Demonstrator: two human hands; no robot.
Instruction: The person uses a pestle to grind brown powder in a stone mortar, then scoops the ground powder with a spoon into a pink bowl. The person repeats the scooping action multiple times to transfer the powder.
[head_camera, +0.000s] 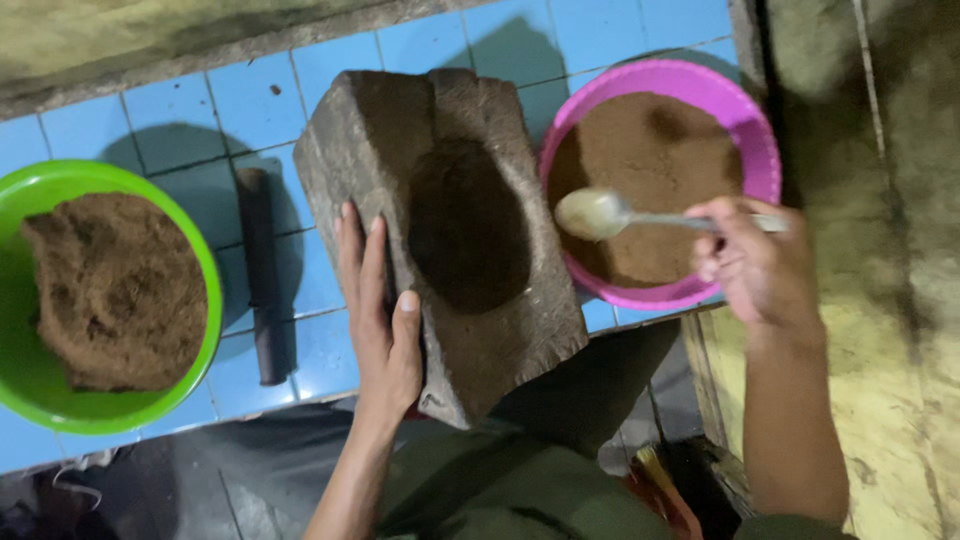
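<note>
Spoon (600, 213) in right hand (757, 270) (over pink bowl (752, 118))

Soft, dim light is falling from above. Dark shadows are lying on the blue tiles (300, 100) beside the stone (440, 230). The right hand (755, 265) and spoon (600, 213) are looking a bit blurry. The bottom is staying very dark, and the right edge is looking smeared.

A green bowl (25, 200) of brown powder sits at nine o'clock; beside it lies a dark roller (262, 280) (on blue tiles (250, 100)).
</note>
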